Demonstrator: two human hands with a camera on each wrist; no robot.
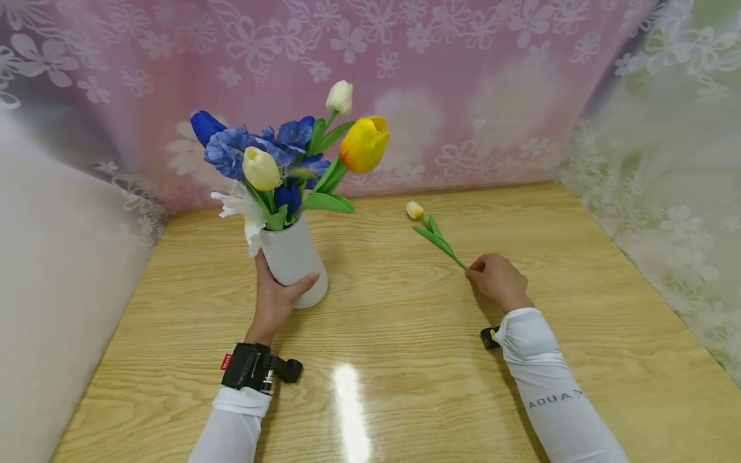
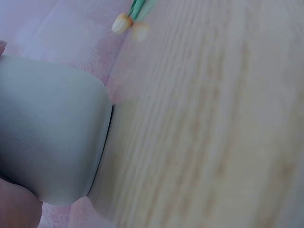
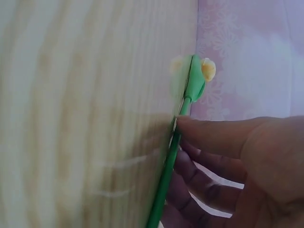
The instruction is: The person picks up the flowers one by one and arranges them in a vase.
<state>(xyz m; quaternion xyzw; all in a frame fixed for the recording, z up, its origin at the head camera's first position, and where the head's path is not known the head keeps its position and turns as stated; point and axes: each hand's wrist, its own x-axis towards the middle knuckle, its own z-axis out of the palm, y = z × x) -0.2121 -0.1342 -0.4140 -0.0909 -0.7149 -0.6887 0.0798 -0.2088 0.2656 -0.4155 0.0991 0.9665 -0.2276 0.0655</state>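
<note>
On the left of the wooden table stands a white vase (image 1: 294, 267), tilted a little, filled with artificial flowers: blue blooms (image 1: 228, 153), white tulips (image 1: 262, 169) and a large yellow-orange tulip (image 1: 365, 145). My left hand (image 1: 274, 299) grips the vase's lower side, thumb across its front. In the left wrist view the vase (image 2: 52, 128) has its base at the tabletop. To the right, my right hand (image 1: 499, 281) pinches the stem end of a small white-and-yellow tulip (image 1: 415, 210) lying on the table. The right wrist view shows thumb and fingers around the green stem (image 3: 164, 185).
The wooden table (image 1: 382, 334) reaches back to a pink flowered curtain (image 1: 428, 96). A pale wall (image 1: 46, 257) borders it on the left and a patterned curtain (image 1: 677, 193) on the right. Each wrist wears a black camera mount (image 1: 249, 366).
</note>
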